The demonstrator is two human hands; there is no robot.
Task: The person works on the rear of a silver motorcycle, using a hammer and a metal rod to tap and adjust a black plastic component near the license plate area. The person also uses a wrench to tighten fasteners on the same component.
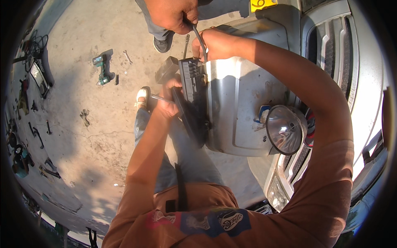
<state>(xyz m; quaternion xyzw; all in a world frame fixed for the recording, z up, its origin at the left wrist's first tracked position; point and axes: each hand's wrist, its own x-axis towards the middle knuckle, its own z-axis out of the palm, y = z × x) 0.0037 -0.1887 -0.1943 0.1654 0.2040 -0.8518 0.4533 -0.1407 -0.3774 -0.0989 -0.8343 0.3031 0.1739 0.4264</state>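
Note:
My left hand (167, 100) is closed around a slim silver metal tool (161, 98), whose kind I cannot make out, beside a long black plastic part (191, 82) with a ribbed top. This part lies along the end of a silver body panel (244, 95). My right arm curves round over the panel, and my right hand (215, 44) curls at the black part's far end. What its fingers grip is hidden. Next to it, another person's hand (175, 14) pinches a thin grey bar or hose (199, 40) that slants down toward the black part.
A teal cordless drill (100, 70) and a wrench (127, 57) lie on the concrete floor, with a glove (84, 118) nearer. Scattered tools line the left side. A round, shiny mirror or lamp (285, 130) stands on the panel, before a vehicle grille (331, 53).

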